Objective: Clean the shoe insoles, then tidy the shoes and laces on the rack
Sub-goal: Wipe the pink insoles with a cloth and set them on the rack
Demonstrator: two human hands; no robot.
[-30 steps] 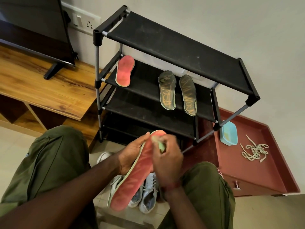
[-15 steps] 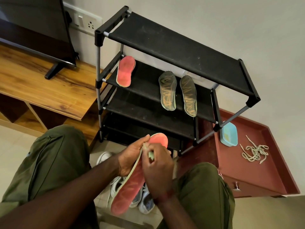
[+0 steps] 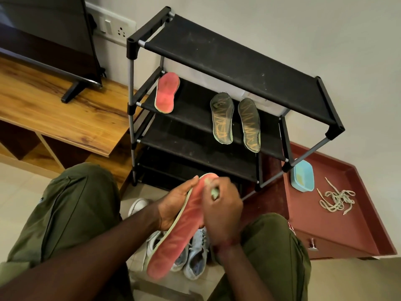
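Observation:
My left hand (image 3: 175,203) holds a red insole (image 3: 175,237) by its upper edge, tilted between my knees. My right hand (image 3: 221,205) presses a small pale green scrubber (image 3: 214,192) against the insole's toe end. On the black rack (image 3: 227,61), the second shelf carries another red insole (image 3: 166,92) at the left and two dark grey insoles (image 3: 222,117) (image 3: 249,124) side by side. White and light blue shoes (image 3: 195,255) sit on the floor under the held insole. A heap of pale laces (image 3: 336,199) lies on the maroon tray.
A blue tub (image 3: 302,175) sits on the maroon tray table (image 3: 347,235) right of the rack. A wooden TV unit (image 3: 65,118) with a television (image 3: 43,33) stands at the left. My green-trousered knees flank the shoes.
My right hand rubbed down the insole from the toe, then came back up to the toe end. The insole stays in my left hand.

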